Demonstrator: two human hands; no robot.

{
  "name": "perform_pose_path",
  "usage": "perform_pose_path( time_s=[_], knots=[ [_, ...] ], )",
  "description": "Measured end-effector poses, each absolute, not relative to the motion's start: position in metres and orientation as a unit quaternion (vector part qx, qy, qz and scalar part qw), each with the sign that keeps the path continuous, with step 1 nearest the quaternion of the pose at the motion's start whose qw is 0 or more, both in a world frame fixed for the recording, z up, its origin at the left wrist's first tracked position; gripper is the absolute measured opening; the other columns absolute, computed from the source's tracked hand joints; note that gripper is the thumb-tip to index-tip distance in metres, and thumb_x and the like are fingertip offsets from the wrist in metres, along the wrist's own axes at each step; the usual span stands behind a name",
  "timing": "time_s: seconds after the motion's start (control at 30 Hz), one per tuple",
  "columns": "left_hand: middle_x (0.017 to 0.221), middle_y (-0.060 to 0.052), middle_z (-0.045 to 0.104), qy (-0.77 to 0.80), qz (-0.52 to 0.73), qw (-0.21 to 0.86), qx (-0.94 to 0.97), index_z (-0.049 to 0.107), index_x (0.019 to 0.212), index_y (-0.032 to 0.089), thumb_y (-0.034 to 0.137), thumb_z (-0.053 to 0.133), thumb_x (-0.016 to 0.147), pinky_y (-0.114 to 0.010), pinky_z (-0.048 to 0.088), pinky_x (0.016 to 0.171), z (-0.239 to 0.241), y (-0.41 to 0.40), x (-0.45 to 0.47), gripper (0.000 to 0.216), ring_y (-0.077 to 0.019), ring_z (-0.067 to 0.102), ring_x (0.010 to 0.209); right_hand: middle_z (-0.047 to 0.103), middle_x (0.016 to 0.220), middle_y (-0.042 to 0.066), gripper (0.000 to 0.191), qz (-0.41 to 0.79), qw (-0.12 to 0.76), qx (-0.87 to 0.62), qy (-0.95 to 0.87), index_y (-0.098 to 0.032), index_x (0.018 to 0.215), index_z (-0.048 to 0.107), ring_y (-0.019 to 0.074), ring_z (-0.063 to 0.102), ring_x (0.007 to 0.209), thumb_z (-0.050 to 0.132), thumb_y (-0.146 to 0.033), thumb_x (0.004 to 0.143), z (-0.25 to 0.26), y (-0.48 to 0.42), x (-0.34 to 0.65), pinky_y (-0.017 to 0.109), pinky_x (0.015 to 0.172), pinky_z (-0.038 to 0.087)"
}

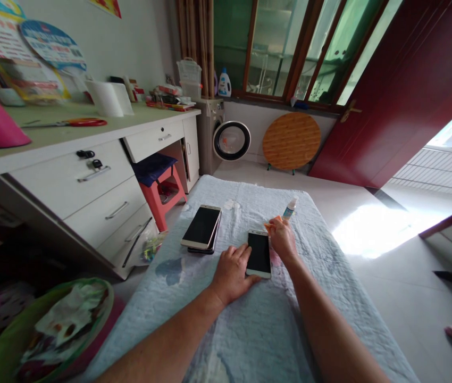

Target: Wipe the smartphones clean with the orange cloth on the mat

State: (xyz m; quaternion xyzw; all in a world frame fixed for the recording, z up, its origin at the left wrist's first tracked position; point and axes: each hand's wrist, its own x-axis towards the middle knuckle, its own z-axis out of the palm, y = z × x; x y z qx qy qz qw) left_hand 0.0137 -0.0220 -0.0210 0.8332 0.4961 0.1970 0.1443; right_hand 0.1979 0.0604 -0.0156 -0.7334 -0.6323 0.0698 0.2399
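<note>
A white-framed smartphone [258, 254] lies screen up on the cloth-covered table [186, 298], its screen dark. My left hand [229, 274] grips it at the left side, fingers on the left edge and thumb along the bottom. My right hand [283, 239] is closed on an orange cloth [273, 222] at the phone's upper right corner. Just beyond that hand stands a small spray bottle [290, 207] with a white cap and blue label. To the left, a gold-framed smartphone [202, 227] rests on top of a darker phone [212, 243], slightly askew.
A white desk [70, 183] with drawers runs along the left, holding a paper roll [108, 98] and red-handled scissors [86, 122]. A pink stool [164, 191] is tucked by it. Lower left stands a waste basket [106, 298]. Behind are a washing machine [208, 125] and round wooden tabletop [292, 140].
</note>
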Motion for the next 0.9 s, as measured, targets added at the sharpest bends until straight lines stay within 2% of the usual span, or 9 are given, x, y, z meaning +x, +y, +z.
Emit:
perform_pose_path(
  time_s=[0.2, 0.33, 0.63, 0.9],
  knots=[
    [0.138, -0.01, 0.05, 0.498, 0.195, 0.141, 0.833, 0.047, 0.133, 0.018, 0.056, 0.067, 0.075, -0.041, 0.039, 0.096, -0.024, -0.022, 0.014, 0.072, -0.0301, 0.048, 0.114, 0.053, 0.086, 0.004, 0.022, 0.085, 0.208, -0.721, -0.656, -0.02, 0.092, 0.069, 0.0142, 0.05, 0.073, 0.047, -0.026, 0.087, -0.022, 0.055, 0.198, 0.023, 0.072, 0.038],
    [0.137, -0.009, 0.051, 0.499, 0.196, 0.143, 0.832, 0.048, 0.132, 0.017, 0.058, 0.067, 0.074, -0.041, 0.039, 0.096, -0.022, -0.022, 0.014, 0.073, -0.0301, 0.049, 0.112, 0.052, 0.084, 0.004, 0.026, 0.091, 0.187, -0.711, -0.672, -0.02, 0.085, 0.068, 0.015, 0.051, 0.076, 0.045, -0.029, 0.09, -0.018, 0.055, 0.197, 0.024, 0.074, 0.038],
    [0.137, -0.011, 0.051, 0.495, 0.196, 0.15, 0.833, 0.049, 0.132, 0.017, 0.064, 0.062, 0.076, -0.041, 0.04, 0.093, -0.017, -0.022, 0.014, 0.073, -0.0303, 0.05, 0.111, 0.055, 0.095, 0.007, 0.027, 0.097, 0.129, -0.697, -0.699, -0.02, 0.096, 0.07, 0.0165, 0.054, 0.084, 0.044, -0.021, 0.089, -0.011, 0.068, 0.184, 0.024, 0.078, 0.036],
    [0.133, -0.009, 0.054, 0.499, 0.2, 0.144, 0.831, 0.05, 0.129, 0.019, 0.065, 0.063, 0.074, -0.041, 0.04, 0.092, -0.021, -0.023, 0.015, 0.073, -0.0298, 0.051, 0.107, 0.057, 0.099, 0.01, 0.027, 0.071, 0.093, -0.662, -0.74, -0.021, 0.098, 0.07, 0.0215, 0.051, 0.096, 0.044, -0.023, 0.09, -0.007, 0.073, 0.167, 0.029, 0.086, 0.034]
  ],
)
